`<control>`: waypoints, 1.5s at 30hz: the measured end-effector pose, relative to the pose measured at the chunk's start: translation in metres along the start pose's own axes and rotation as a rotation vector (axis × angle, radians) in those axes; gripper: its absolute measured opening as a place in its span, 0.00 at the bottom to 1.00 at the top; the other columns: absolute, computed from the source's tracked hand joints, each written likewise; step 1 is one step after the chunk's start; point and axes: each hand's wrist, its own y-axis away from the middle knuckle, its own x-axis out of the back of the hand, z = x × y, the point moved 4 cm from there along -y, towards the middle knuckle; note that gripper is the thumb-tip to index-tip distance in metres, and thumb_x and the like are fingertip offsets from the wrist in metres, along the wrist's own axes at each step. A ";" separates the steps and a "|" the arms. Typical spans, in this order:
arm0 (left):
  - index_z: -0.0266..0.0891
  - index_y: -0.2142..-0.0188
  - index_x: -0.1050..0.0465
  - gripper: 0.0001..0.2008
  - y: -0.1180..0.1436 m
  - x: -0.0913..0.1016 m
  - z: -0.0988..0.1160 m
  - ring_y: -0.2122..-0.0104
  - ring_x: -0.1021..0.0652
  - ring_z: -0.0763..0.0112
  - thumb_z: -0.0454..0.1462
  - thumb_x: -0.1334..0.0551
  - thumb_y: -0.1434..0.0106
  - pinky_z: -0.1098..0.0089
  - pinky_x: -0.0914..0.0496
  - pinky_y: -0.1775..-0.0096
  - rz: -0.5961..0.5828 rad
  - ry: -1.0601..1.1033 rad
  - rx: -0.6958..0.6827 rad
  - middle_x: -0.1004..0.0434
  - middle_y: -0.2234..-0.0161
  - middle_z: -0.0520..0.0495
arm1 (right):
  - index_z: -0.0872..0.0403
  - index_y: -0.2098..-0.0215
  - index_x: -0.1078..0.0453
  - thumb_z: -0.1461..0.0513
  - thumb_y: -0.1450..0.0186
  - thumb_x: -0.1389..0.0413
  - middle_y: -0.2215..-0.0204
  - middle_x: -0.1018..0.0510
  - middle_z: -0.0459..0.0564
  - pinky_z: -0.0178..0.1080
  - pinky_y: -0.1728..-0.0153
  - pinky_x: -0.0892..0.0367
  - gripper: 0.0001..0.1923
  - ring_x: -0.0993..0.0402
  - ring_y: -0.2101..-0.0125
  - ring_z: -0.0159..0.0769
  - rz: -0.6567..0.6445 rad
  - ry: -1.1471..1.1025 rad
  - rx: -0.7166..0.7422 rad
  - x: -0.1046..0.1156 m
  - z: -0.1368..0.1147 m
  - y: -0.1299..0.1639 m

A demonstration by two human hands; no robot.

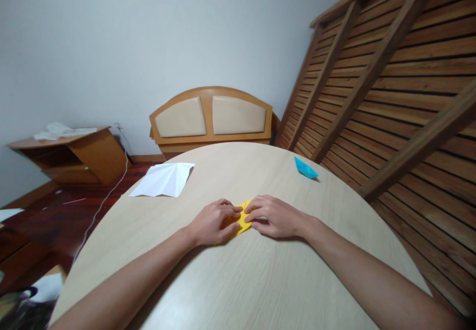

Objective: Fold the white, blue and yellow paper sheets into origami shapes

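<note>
At frame centre, left hand [215, 222] and right hand [273, 216] press flat on yellow folded paper [243, 219] on the counter [260, 280], fingers curled.

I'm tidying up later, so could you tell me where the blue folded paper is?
In the head view, the blue folded paper lies on the round table, far right, beyond the right hand.

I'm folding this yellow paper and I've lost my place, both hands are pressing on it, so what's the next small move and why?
Probably run a fingertip along the fold to sharpen the crease. The left hand and right hand both press the small yellow paper flat on the round table, fingertips meeting at its middle. It looks pinned and partly folded, though the hands hide most of it.
</note>
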 end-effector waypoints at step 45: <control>0.43 0.43 0.28 0.21 0.001 0.003 0.011 0.47 0.28 0.56 0.47 0.41 0.32 0.56 0.33 0.45 -0.093 -0.006 -0.072 0.28 0.44 0.38 | 0.51 0.40 0.36 0.59 0.30 0.49 0.40 0.32 0.56 0.51 0.41 0.41 0.20 0.39 0.40 0.45 0.098 0.104 -0.341 -0.007 0.029 0.007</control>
